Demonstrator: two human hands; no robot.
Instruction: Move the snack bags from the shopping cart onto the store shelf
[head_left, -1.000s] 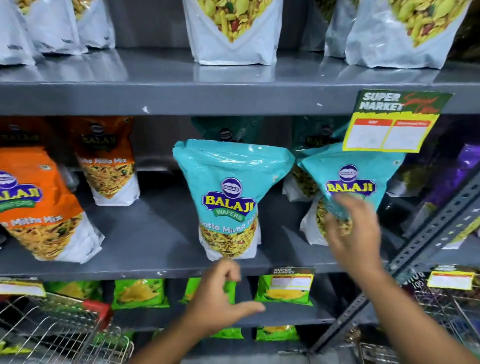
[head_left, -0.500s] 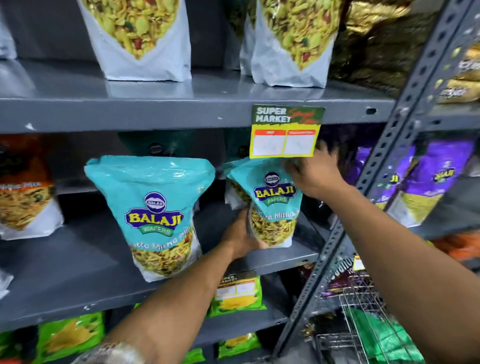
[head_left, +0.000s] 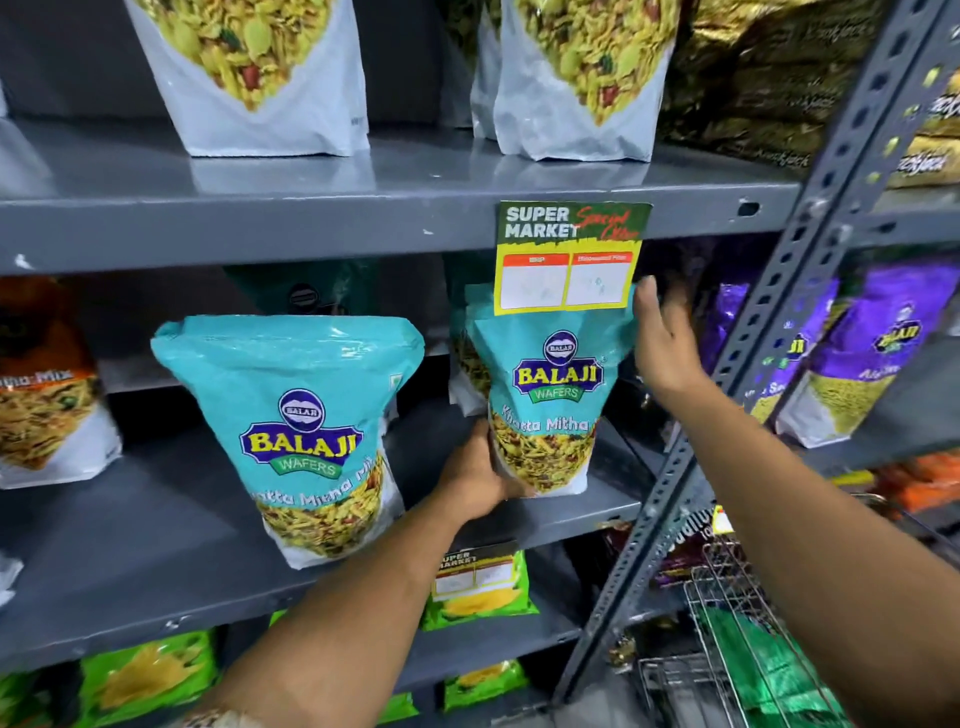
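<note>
A teal bag (head_left: 550, 395) of Balaji snack mix stands upright on the grey shelf (head_left: 171, 525), near its right end. The left hand (head_left: 475, 475) cups the bag's lower left corner, with the fingers bent around the bottom edge and touching it. The right hand (head_left: 662, 343) is up by the bag's top right side. Its fingers are straight and spread open, flat beside the bag (I cannot tell if they touch it).

A price tag (head_left: 571, 257) hangs from the shelf above and covers the top of the bag. Another teal bag stands just behind the held one. A bigger teal bag (head_left: 296, 431) stands to the left, close to the shelf's front edge, apart from the held one. Further left is an orange bag (head_left: 41, 395). Purple bags (head_left: 852, 353) sit on the next rack to the right, past the grey post (head_left: 769, 312). Down at the bottom right is the wire cart (head_left: 737, 649) with something green inside. Green bags (head_left: 145, 675) lie on the lower shelves.
</note>
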